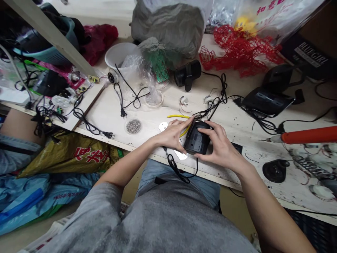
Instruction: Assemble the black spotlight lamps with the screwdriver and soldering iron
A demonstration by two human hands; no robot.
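Between my two hands is a black, rounded plastic housing with a dark cord running from its lower side over the table's front edge. My left hand holds its left side, thumb low and fingers reaching to the top. On its right side, my right hand grips with the thumb below and fingers over the upper face. Yellow-handled pliers lie just beyond my left hand, partly hidden by it and the housing. A white piece lies under the left hand.
A dish of small screws stands to the left. Behind are a black lamp-like unit, tangled cords and a white tub. An orange-handled tool and a black round part are at right. Another person's leg shows at left.
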